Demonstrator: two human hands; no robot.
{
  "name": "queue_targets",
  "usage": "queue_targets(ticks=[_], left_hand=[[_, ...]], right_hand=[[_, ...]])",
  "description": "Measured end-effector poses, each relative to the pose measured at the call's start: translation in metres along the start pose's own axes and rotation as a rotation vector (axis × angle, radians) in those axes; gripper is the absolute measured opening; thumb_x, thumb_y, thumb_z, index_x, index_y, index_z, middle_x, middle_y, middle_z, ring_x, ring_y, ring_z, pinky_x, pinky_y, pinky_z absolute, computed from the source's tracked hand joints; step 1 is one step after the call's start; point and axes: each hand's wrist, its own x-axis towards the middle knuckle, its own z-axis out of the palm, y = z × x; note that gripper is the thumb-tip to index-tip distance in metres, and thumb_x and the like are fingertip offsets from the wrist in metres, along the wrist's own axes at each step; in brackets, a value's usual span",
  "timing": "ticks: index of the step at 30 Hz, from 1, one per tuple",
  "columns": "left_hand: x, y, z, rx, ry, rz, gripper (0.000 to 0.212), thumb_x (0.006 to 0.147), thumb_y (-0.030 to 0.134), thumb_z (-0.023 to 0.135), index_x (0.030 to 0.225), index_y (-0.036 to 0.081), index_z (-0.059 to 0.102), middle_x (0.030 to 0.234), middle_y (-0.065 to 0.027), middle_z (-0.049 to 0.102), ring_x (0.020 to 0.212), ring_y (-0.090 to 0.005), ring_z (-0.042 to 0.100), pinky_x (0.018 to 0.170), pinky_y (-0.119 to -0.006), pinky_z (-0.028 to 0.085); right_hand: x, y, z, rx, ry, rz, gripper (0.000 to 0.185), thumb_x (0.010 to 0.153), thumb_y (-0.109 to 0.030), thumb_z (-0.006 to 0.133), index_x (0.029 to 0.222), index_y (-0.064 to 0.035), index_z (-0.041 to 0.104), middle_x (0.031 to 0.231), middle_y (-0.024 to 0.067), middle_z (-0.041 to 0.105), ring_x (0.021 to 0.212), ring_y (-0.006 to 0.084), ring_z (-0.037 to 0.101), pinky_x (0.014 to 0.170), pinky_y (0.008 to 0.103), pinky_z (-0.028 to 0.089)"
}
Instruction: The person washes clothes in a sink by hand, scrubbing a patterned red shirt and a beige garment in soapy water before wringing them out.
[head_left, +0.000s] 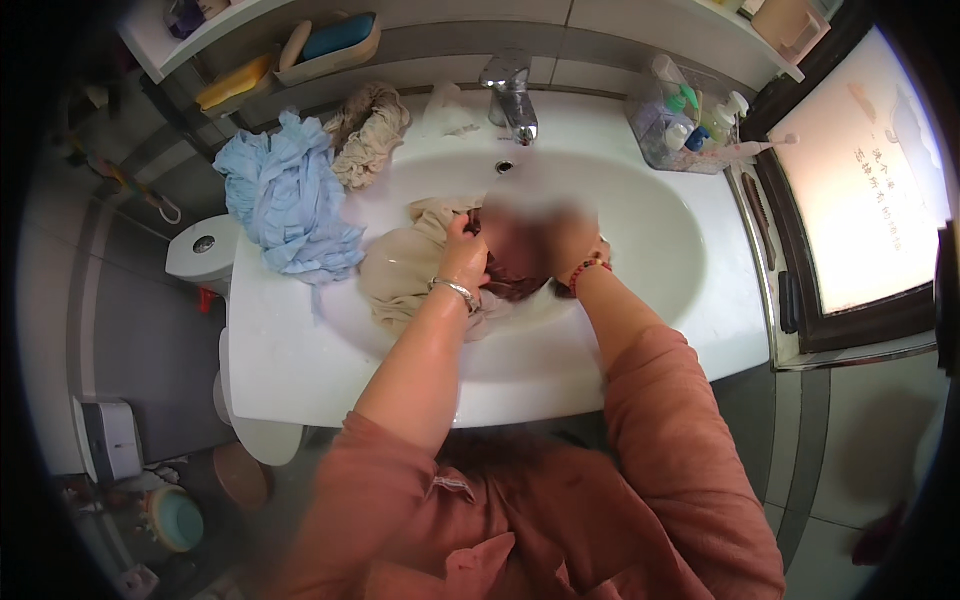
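Observation:
Over the white washbasin (660, 240), my left hand (466, 259), with a silver bangle at the wrist, grips a bunched dark reddish-brown cloth (519, 274). My right hand (579, 238), wearing a red bead bracelet, is on the other side of the same cloth and holds it too. A blurred patch hides much of the right hand and the cloth's upper part. Beneath and left of my left hand, a wet beige cloth (397, 259) lies crumpled in the basin. The chrome faucet (514, 101) stands behind the hands; no water stream is visible.
A light blue garment (289, 202) and a ruffled beige cloth (367, 139) are heaped on the counter's left. A clear bin (652, 139) of bottles stands back right, beside a frosted window (870, 172). Soap holders (330, 56) hang above; a toilet (199, 255) is left.

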Motion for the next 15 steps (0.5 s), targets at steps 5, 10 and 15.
queue_targets(ticks=[5,10,15], left_hand=[[-0.044,0.06,0.018,-0.122,-0.105,-0.149,0.075,0.071,0.052,0.06,0.129,0.014,0.029,0.128,-0.0076,0.036,0.116,-0.0275,0.034,0.089,-0.05,0.032],[-0.019,0.039,0.0,-0.387,-0.355,0.436,0.051,0.081,0.046,0.046,0.119,0.011,0.042,0.117,-0.0054,0.046,0.112,-0.022,0.039,0.091,-0.039,0.033],[-0.066,0.06,0.012,-1.177,-0.531,0.28,0.041,0.082,0.04,0.039,0.115,0.017,0.045,0.12,-0.0057,0.043,0.113,-0.0217,0.039,0.098,-0.038,0.027]], right_hand=[[-0.013,-0.017,-0.051,0.573,0.093,-0.078,0.024,0.073,-0.017,0.058,0.093,-0.0034,0.058,0.092,0.0136,0.059,0.084,0.0267,0.058,0.072,0.033,0.046],[-0.073,-0.101,-0.102,0.841,0.354,-0.453,0.019,0.069,-0.015,0.058,0.083,-0.003,0.057,0.09,0.0182,0.056,0.085,0.0368,0.053,0.071,0.0376,0.045],[-0.125,-0.143,-0.1,0.461,0.354,-0.365,0.075,0.052,-0.043,0.073,0.117,-0.0154,0.048,0.132,0.0268,0.022,0.121,0.0443,0.024,0.094,0.0537,0.026]])
